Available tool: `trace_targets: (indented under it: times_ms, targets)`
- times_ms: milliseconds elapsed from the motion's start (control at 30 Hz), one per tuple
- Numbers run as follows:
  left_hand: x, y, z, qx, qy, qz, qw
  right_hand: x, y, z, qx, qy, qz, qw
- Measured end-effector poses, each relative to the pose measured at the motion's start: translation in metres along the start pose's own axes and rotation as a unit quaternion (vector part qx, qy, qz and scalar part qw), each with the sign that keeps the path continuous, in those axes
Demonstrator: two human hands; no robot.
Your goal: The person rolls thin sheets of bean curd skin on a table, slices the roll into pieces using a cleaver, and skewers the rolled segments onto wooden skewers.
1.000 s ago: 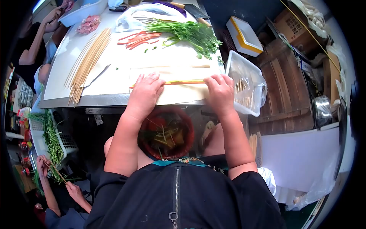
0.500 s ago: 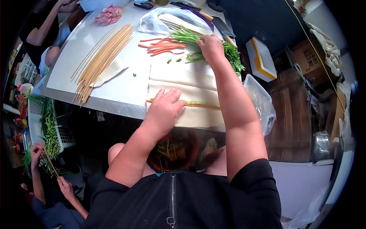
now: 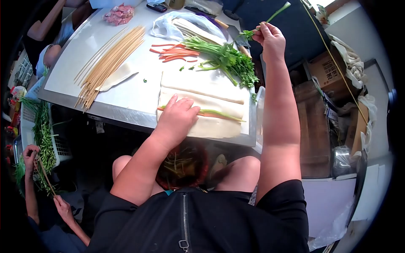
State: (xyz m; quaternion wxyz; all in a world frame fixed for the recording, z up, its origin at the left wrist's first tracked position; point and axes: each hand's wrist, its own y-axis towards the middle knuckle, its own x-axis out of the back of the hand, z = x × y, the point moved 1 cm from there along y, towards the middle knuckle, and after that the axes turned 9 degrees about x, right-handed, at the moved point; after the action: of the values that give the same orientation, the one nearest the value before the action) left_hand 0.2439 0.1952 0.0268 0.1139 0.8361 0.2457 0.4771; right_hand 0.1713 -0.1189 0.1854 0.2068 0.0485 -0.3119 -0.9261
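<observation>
My left hand (image 3: 177, 116) lies flat, fingers spread, on a pale sheet (image 3: 219, 129) that looks like tofu skin or dough. Under and beside it runs a green stem (image 3: 219, 114) with an orange strip. My right hand (image 3: 271, 39), raised past the table's right edge, pinches a leafy celery stalk (image 3: 279, 13); its leaves hang to the left. Below that hand, a bunch of leafy celery (image 3: 232, 61) rests on the table. Orange strips (image 3: 175, 52), probably carrot, lie left of the bunch.
Many wooden skewers (image 3: 116, 59) and a pale offcut (image 3: 120, 77) lie on the table (image 3: 67, 80) at left. Raw meat (image 3: 119, 15), a plastic bag (image 3: 162, 28) and a knife (image 3: 233, 33) are farther back. Another person's hands (image 3: 63, 206) hold a skewer at lower left, near a basket (image 3: 63, 145).
My right hand has lifted a stalk from the celery bunch, moving up and right beyond the table edge. My left hand stays on the sheet. The view has shifted slightly.
</observation>
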Motion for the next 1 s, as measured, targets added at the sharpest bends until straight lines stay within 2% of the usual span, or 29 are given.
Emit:
trace_targets:
  times_ms: [167,233,300,367,433,467,533,567,600,633,700,833,900,1000]
  targets:
    - [-0.005,-0.001,0.003,-0.01,0.003,-0.012,1.0,0.021,0.006,0.025,0.076,0.041,-0.055,0.995]
    - [-0.005,-0.001,0.004,-0.004,0.009,-0.003,1.0,0.03,0.001,0.016,0.008,-0.152,-0.01,0.988]
    - [-0.004,-0.002,0.003,-0.002,0.004,0.001,1.0,0.037,-0.008,0.02,-0.018,-0.134,-0.041,0.99]
    - [0.002,0.0,0.003,0.004,0.0,0.004,1.0,0.041,-0.024,0.029,-0.01,0.012,-0.101,0.995]
    - [0.014,0.001,0.005,-0.021,-0.014,-0.081,0.996,0.042,-0.051,0.037,-0.015,0.064,-0.087,0.994]
    - [0.019,0.003,0.014,-0.002,-0.03,-0.1,0.995,0.041,-0.067,0.036,-0.03,0.129,-0.102,0.986]
    - [0.036,0.005,0.028,0.065,-0.108,-0.214,0.969,0.037,-0.102,0.035,-0.077,0.242,-0.12,0.96]
    - [0.047,0.002,0.032,0.138,-0.211,-0.245,0.936,0.031,-0.122,0.035,-0.097,0.261,-0.135,0.951]
    - [0.044,0.003,0.052,0.184,-0.336,-0.277,0.881,0.027,-0.144,0.031,-0.118,0.295,-0.107,0.942]
    - [0.049,0.003,0.062,0.178,-0.43,-0.313,0.828,0.022,-0.163,0.027,-0.133,0.33,-0.078,0.931]
    - [0.06,-0.004,0.072,0.187,-0.459,-0.336,0.801,0.005,-0.208,0.012,-0.18,0.346,-0.097,0.916]
    - [0.058,-0.013,0.068,0.2,-0.481,-0.307,0.797,-0.012,-0.266,0.002,-0.273,0.262,-0.124,0.917]
    - [0.055,-0.015,0.059,0.19,-0.462,-0.302,0.812,-0.008,-0.273,-0.001,-0.277,0.268,-0.138,0.912]
    - [0.05,-0.013,0.038,0.178,-0.316,-0.278,0.89,-0.002,-0.273,0.005,-0.267,0.233,-0.145,0.924]
